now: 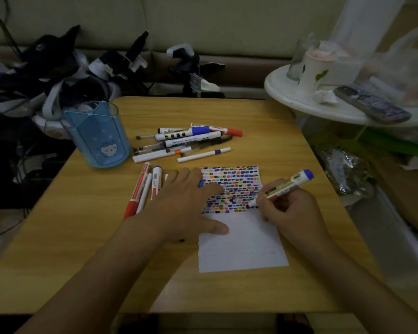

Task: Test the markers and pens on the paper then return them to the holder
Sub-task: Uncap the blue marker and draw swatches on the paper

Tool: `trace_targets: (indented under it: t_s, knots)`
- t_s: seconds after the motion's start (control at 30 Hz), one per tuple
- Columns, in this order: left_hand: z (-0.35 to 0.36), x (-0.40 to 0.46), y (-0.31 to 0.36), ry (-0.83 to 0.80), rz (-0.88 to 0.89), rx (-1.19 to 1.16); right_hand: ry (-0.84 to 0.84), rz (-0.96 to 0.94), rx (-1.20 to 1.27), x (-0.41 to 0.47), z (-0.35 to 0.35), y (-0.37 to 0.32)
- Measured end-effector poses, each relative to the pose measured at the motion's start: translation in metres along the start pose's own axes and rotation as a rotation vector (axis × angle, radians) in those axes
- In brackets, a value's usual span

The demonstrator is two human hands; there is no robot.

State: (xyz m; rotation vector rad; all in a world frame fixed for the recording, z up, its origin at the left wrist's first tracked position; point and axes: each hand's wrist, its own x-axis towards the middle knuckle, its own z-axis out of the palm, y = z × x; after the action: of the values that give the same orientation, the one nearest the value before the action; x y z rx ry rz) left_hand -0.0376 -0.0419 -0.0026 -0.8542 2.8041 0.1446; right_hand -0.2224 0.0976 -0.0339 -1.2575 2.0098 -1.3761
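A white paper (241, 247) lies on the wooden table (82, 237), its upper half filled with small coloured marks. My right hand (292, 210) grips a blue-ended marker (285, 186) with its tip on the paper at the lowest row of marks. My left hand (186, 203) presses flat on the paper's left edge, with a blue cap (200, 183) between its fingers. A blue transparent holder (98, 136) stands at the table's back left. A pile of markers and pens (188, 141) lies beside it. A few more markers (143, 186) lie left of my left hand.
A white round side table (299, 102) at the right carries a paper cup (311, 71), a crumpled tissue and a remote control (372, 104). Dark clutter and cables (46, 68) crowd the back left. Bags and wrappers lie right of the table.
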Motion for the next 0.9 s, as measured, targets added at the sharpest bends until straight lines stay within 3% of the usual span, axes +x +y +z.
trace_targets:
  t_s: [0.9]
  knots:
    - [-0.0023,-0.0019,0.0011,0.003,0.017,0.003,-0.028,-0.038,-0.131,-0.0025,0.0026,-0.0063]
